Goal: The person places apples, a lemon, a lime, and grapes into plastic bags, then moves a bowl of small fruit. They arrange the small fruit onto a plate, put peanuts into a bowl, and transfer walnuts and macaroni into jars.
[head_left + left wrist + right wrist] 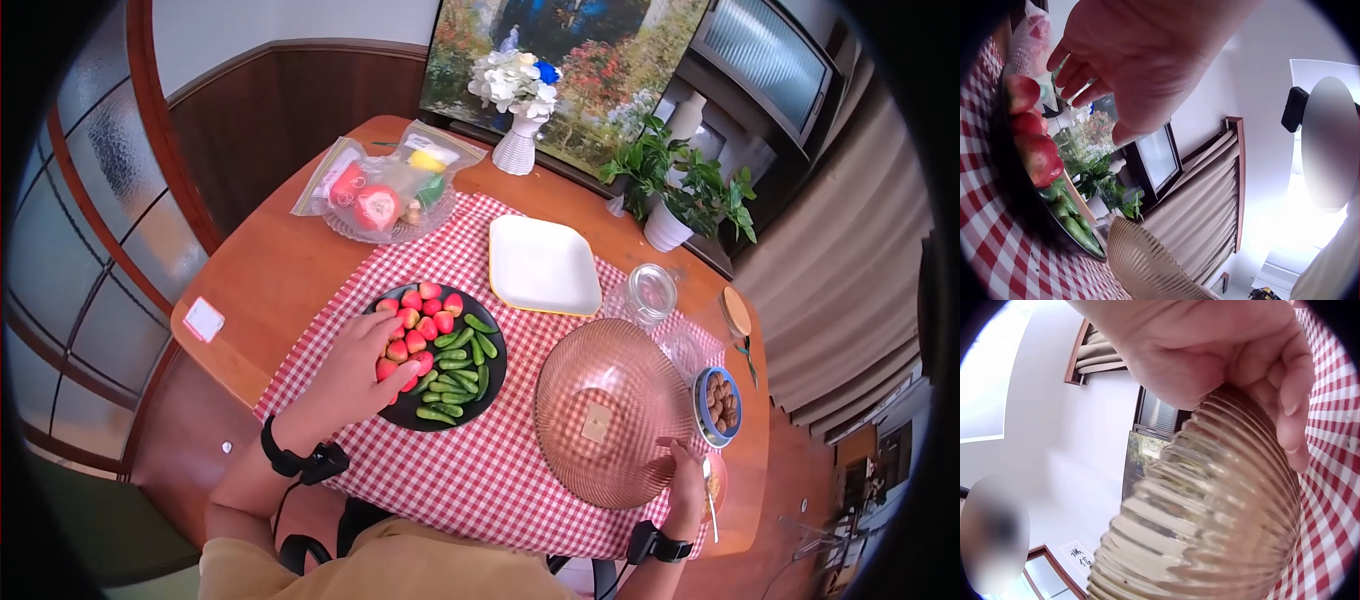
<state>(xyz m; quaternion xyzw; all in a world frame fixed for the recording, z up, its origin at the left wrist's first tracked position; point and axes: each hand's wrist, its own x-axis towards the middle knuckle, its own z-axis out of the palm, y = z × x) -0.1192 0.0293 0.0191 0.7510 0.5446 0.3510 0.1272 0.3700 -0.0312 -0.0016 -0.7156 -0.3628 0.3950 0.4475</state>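
My left hand [350, 372] is over the left side of a black plate [499, 362], palm down with fingers spread above small red fruits [415, 341]. In the left wrist view, this hand [1141, 62] shows relaxed fingers, with a gap between them and the fruits [1038, 156]. Small green cucumbers [452, 388] fill the plate's right side. At the right, my right hand [684, 474] grips the edge of a large ribbed amber glass bowl [600, 375]. Its fingers [1294, 394] curl round the bowl's wall in the right wrist view, thumb side opposite.
A white rectangular dish [543, 262] lies behind the plate and bowl. To the right stand a glass jar [652, 293], a blue-rimmed bowl of nuts [706, 420] and a small dish with a spoon [711, 490]. Bagged produce [385, 195], a flower vase [516, 147] and a potted plant [668, 225] line the back.
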